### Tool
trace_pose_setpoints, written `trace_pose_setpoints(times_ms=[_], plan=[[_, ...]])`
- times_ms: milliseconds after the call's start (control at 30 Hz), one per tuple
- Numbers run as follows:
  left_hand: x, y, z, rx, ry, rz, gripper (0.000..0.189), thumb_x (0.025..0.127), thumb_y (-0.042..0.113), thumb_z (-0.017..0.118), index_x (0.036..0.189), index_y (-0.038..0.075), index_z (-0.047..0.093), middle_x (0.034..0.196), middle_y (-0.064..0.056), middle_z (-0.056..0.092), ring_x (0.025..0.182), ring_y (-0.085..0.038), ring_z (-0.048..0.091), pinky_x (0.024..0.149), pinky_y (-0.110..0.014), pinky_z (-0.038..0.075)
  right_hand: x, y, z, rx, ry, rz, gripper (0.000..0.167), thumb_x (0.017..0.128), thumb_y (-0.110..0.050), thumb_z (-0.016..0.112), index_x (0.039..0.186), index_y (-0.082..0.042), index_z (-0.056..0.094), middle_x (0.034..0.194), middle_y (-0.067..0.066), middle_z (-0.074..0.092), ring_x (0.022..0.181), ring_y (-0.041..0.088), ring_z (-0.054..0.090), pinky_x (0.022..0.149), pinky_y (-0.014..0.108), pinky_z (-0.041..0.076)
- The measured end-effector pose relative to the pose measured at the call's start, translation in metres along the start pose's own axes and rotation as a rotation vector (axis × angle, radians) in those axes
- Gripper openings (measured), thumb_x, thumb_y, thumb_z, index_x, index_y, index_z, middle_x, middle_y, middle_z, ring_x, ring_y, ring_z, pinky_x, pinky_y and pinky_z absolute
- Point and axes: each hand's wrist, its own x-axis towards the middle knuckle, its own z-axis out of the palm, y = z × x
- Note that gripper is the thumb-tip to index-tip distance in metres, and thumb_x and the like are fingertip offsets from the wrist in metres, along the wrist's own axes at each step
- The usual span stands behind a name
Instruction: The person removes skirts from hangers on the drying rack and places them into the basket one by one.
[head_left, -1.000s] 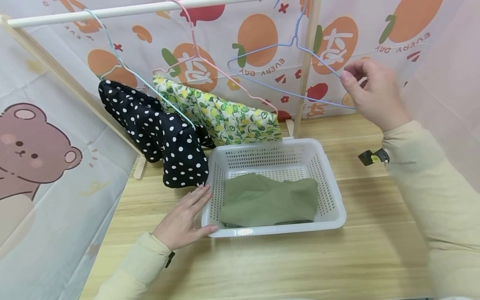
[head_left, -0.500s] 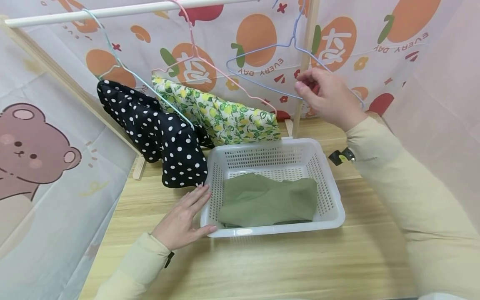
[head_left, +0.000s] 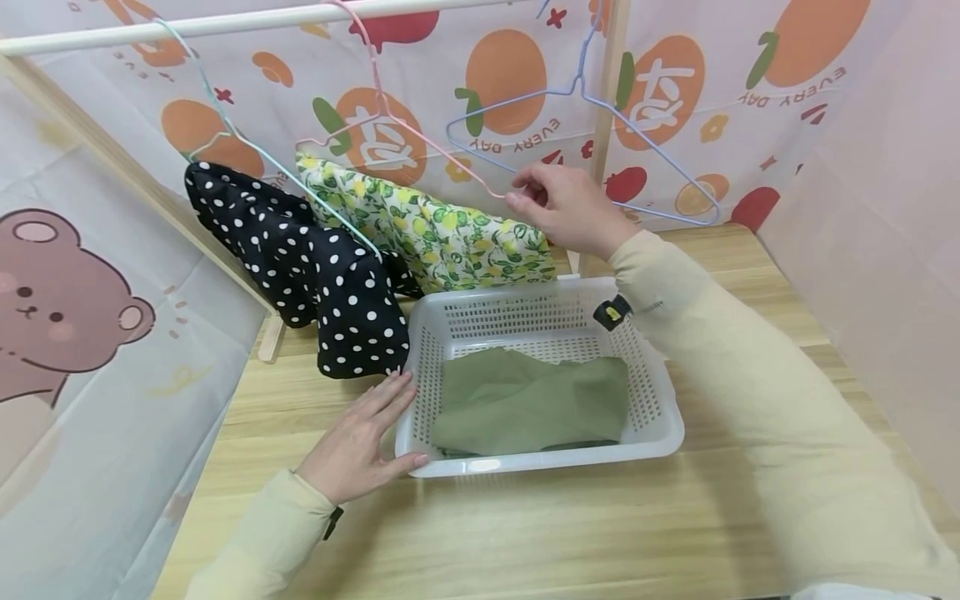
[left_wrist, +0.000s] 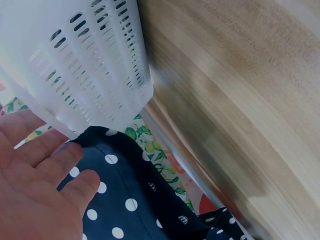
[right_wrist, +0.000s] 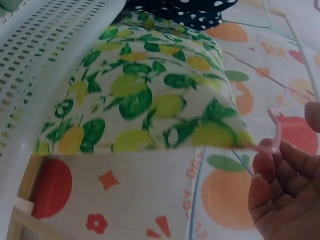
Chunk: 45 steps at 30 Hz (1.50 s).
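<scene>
My left hand (head_left: 363, 442) spreads along the left rim of a white perforated plastic basket (head_left: 536, 462), fingers straight. In the basket lies a folded olive-green cloth (head_left: 532, 400). My right hand (head_left: 570, 204) is raised behind the basket at the right end of a pink hanger (head_left: 431, 142), which bears a lemon-print cloth (head_left: 465, 237). In the right wrist view the fingers are loosely bent beside the hanger's pink end (right_wrist: 275, 130), the thumb apart from them. A blue hanger (head_left: 648, 137) without a garment hangs behind this hand.
A white rail (head_left: 255, 21) on wooden posts crosses the back. On a mint hanger (head_left: 217, 100) hangs a black polka-dot garment (head_left: 360, 308), its lower end beside the basket's left rim. A printed curtain (head_left: 675, 192) backs the wooden table (head_left: 480, 542).
My right hand has left the right end of the blue hanger and travelled left to the pink hanger's end. The left hand stays at the basket rim.
</scene>
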Motion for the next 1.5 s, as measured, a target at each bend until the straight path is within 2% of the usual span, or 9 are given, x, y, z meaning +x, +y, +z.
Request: trace_pose_setpoints(times_ms=[200,467,633,867,1233,1500], plan=[[0.0,-0.001,0.002,-0.008,0.013,0.004,0.091,0.08,0.062,0.065,0.138,-0.006,0.046,0.149,-0.02,0.035,0.135,-0.04,0.036,0.112,-0.049,0.026,0.014,-0.005,0.016,-0.008,-0.061,0.014,0.032,0.097,-0.037,0.055,0.118,-0.014,0.06,0.091,-0.002,0.058,0.081,0.014,0.051,0.07,0.028,0.044],[0.0,-0.001,0.003,-0.015,0.005,-0.008,0.091,0.08,0.061,0.066,0.139,-0.005,0.045,0.15,-0.019,0.034,0.136,-0.039,0.035,0.112,-0.05,0.027,0.026,-0.012,0.027,0.004,-0.11,0.023,0.026,0.101,-0.033,0.048,0.114,-0.014,0.059,0.083,0.003,0.055,0.07,0.016,0.048,0.059,0.027,0.039],[0.0,-0.002,0.003,-0.013,0.006,-0.014,0.091,0.08,0.061,0.066,0.139,-0.004,0.045,0.151,-0.018,0.034,0.136,-0.039,0.035,0.111,-0.051,0.028,0.03,-0.017,0.031,-0.002,-0.1,0.01,0.027,0.104,-0.032,0.041,0.107,-0.012,0.06,0.08,0.004,0.054,0.067,0.018,0.046,0.059,0.028,0.039],[0.0,-0.002,0.003,-0.012,0.014,-0.01,0.091,0.08,0.061,0.066,0.139,-0.005,0.045,0.151,-0.018,0.034,0.135,-0.039,0.035,0.111,-0.051,0.029,0.029,-0.02,0.033,-0.018,-0.075,0.007,0.027,0.105,-0.026,0.037,0.113,-0.011,0.059,0.086,0.001,0.056,0.071,0.017,0.046,0.065,0.028,0.039],[0.0,-0.003,0.005,-0.015,0.016,-0.004,0.09,0.08,0.061,0.066,0.139,-0.005,0.046,0.151,-0.018,0.034,0.135,-0.039,0.035,0.112,-0.049,0.028,0.029,-0.02,0.034,-0.005,-0.038,0.017,0.023,0.104,-0.031,0.038,0.105,-0.016,0.055,0.077,0.004,0.049,0.06,0.017,0.042,0.052,0.026,0.034],[0.001,-0.002,0.004,-0.015,0.009,-0.009,0.09,0.081,0.061,0.065,0.139,-0.005,0.045,0.151,-0.018,0.034,0.136,-0.039,0.035,0.11,-0.052,0.029,0.03,-0.023,0.033,-0.003,-0.024,-0.006,0.023,0.104,-0.031,0.04,0.096,-0.015,0.054,0.075,0.004,0.051,0.06,0.017,0.044,0.053,0.026,0.036]])
